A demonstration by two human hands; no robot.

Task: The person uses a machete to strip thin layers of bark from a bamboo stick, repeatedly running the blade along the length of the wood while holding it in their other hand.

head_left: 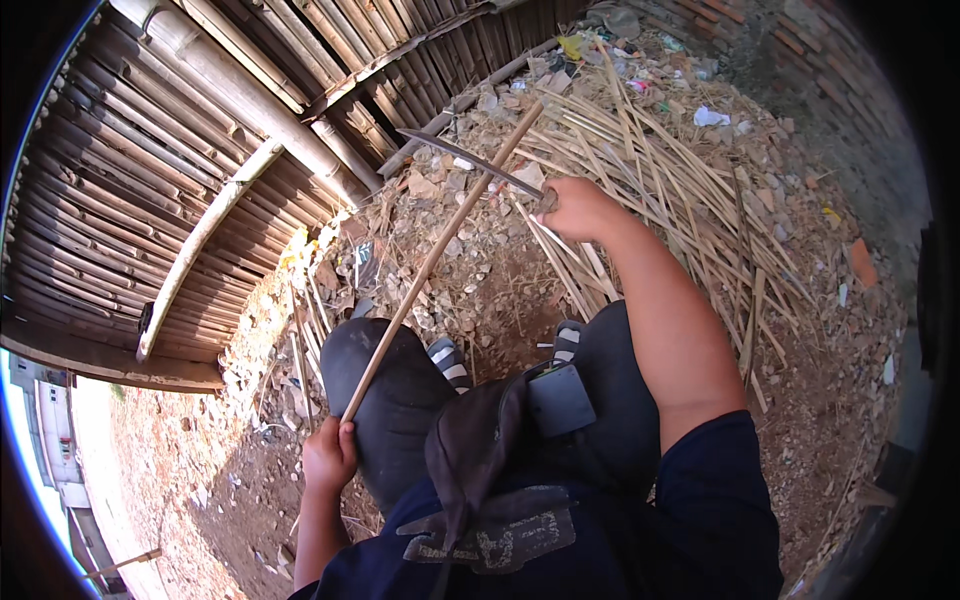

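A long bamboo strip [432, 262] slants from beside my left knee up and away to the right. My left hand [328, 455] is closed round its near end. In my right hand [577, 210] is a knife [470, 158] with a long dark blade, gripped by its handle and pointing to the far left. The blade crosses the strip near its far end; whether it is cutting into it I cannot tell. My knees, in dark trousers, are bent on either side of the strip's near half and the ground between.
Many split bamboo strips [640, 165] lie in a loose pile ahead and to the right. A bamboo slat wall [150, 190] with thick poles rises at the left. Rubble and litter cover the ground [480, 285]. A brick wall [840, 70] stands at the far right.
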